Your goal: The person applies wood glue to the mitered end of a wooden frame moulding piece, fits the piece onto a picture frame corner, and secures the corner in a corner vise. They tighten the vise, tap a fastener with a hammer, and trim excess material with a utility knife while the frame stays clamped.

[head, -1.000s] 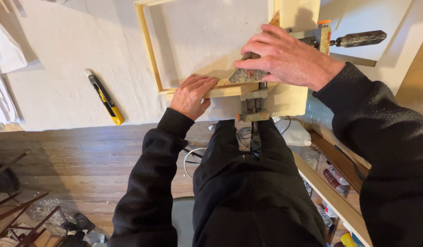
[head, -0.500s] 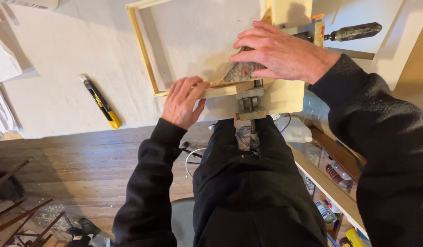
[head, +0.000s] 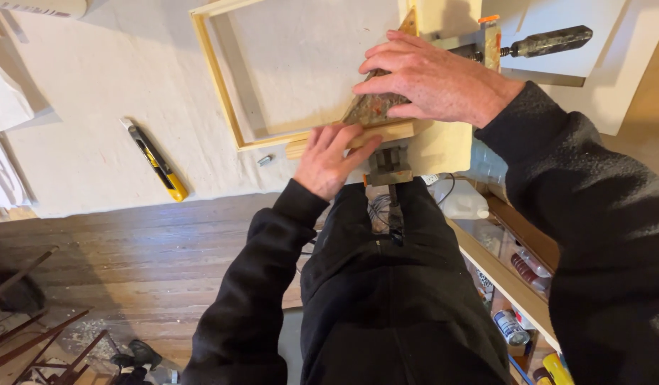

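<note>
White worktable (head: 94, 107) carries a wooden frame (head: 222, 100), corner seated in a clamp (head: 486, 43). Left hand (head: 329, 160) presses the frame's near rail; right hand (head: 433, 78) flattens a triangular block (head: 376, 107) on the corner. Joint appears aligned; fixing seems outstanding.

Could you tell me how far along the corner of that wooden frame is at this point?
Done: the frame lies assembled on the cloth-covered table, its near right corner set in the clamp. In hand: the right hand presses a triangular block into that corner while the left hand steadies the bottom rail. Left: the utility knife lies untouched.
</note>
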